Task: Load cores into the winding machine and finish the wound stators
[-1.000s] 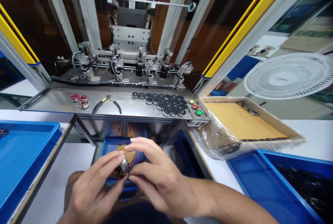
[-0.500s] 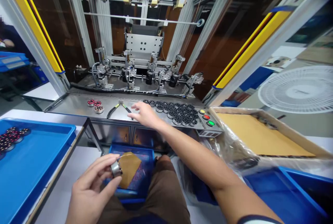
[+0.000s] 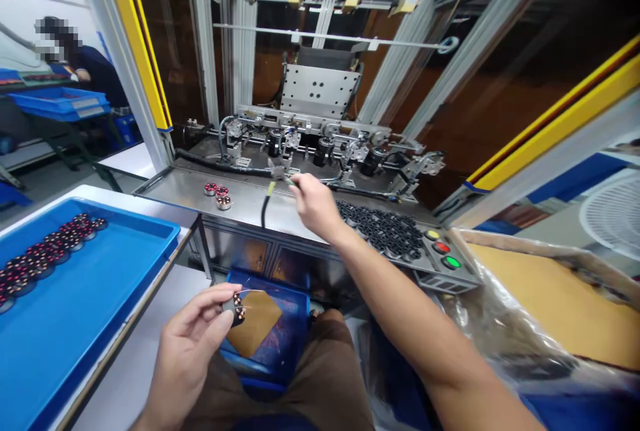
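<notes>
Between thumb and fingers, my left hand (image 3: 193, 337) holds a small wound motor stator (image 3: 236, 311) with copper coils and fine wire ends sticking out. It is above a blue bin (image 3: 293, 344) that has a brown piece of cardboard (image 3: 255, 324) in it. Over the metal bench (image 3: 245, 211), my right hand (image 3: 315, 207) is closed around one handle of the wire cutters (image 3: 277, 177); the jaws point away from me and the handles are spread. A few stators (image 3: 223, 196) with red and copper windings sit on the bench to the left.
Many black cores (image 3: 385, 227) cover the bench's right part, beside coloured push buttons (image 3: 441, 247). Behind stands the winding machine (image 3: 320, 144). A blue tray (image 3: 115, 271) with wound stators is at left, an open carton (image 3: 540, 284) at right. Another person (image 3: 95, 71) sits far left.
My right hand has taken hold of the wire cutters and lifted them off the bench. The stator in my left hand has turned so its windings show. The view has swung left.
</notes>
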Tool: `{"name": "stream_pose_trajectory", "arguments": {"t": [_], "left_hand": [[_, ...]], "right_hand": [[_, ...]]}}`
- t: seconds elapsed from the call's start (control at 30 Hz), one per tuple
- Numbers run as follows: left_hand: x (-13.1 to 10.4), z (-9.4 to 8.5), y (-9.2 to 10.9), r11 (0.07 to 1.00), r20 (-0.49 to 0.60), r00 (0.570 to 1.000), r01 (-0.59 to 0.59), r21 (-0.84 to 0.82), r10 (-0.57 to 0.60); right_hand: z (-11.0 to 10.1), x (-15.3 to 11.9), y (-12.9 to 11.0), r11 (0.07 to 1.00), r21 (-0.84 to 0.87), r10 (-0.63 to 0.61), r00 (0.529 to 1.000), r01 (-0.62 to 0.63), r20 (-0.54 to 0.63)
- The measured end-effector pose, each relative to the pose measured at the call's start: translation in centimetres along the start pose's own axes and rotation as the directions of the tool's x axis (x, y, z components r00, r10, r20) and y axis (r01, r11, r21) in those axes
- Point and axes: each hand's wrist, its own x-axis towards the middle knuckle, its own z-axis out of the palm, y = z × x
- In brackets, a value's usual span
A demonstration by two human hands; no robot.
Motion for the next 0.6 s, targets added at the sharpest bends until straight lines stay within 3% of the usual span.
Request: {"name": "stream_pose_trajectory", "arguments": {"t": [0.1,0.13,0.2,0.27,0.33,0.4,0.47,0.53,0.6], "left_hand": [[0.1,0.2,0.1,0.994,0.039,0.998,0.054,-0.099,-0.05],[0.1,0.4,0.1,0.99,0.047,0.996,0.076,-0.115,-0.071],[0.2,0.7,0.0,0.986,0.049,0.992,0.119,-0.114,-0.114],[0.2,1.1,-0.1,0.983,0.06,0.988,0.149,-0.104,-0.143],[0.4,1.7,-0.1,0.982,0.097,0.985,0.151,-0.116,-0.14],[0.5,2.4,0.1,0.981,0.148,0.982,0.138,-0.138,-0.117],[0.5,2.9,0.3,0.984,0.179,0.979,0.123,-0.131,-0.098],[0.3,3.3,0.4,0.989,0.184,0.978,0.118,-0.094,-0.099],[0.0,3.6,0.4,0.993,0.175,0.98,0.108,-0.05,-0.098]], "right_hand": [[-3.7,-7.0,0.1,0.985,0.118,-0.136,0.989,0.13,0.051],[-4.1,-9.8,0.1,0.945,0.285,-0.206,0.97,0.163,0.129],[-3.7,-15.7,-0.1,0.842,0.538,-0.249,0.913,0.039,0.322],[-1.7,-21.1,-0.5,0.746,0.652,-0.179,0.902,-0.136,0.393],[1.1,-25.4,-0.8,0.547,0.778,-0.097,0.901,-0.307,0.423],[3.9,-28.3,-0.9,0.396,0.803,0.0,0.874,-0.446,0.485],[6.0,-30.1,-0.6,0.332,0.787,0.041,0.842,-0.519,0.538],[6.8,-31.0,-0.3,0.335,0.778,0.001,0.826,-0.532,0.564],[6.3,-31.0,0.0,0.401,0.78,-0.046,0.84,-0.48,0.541]]}}
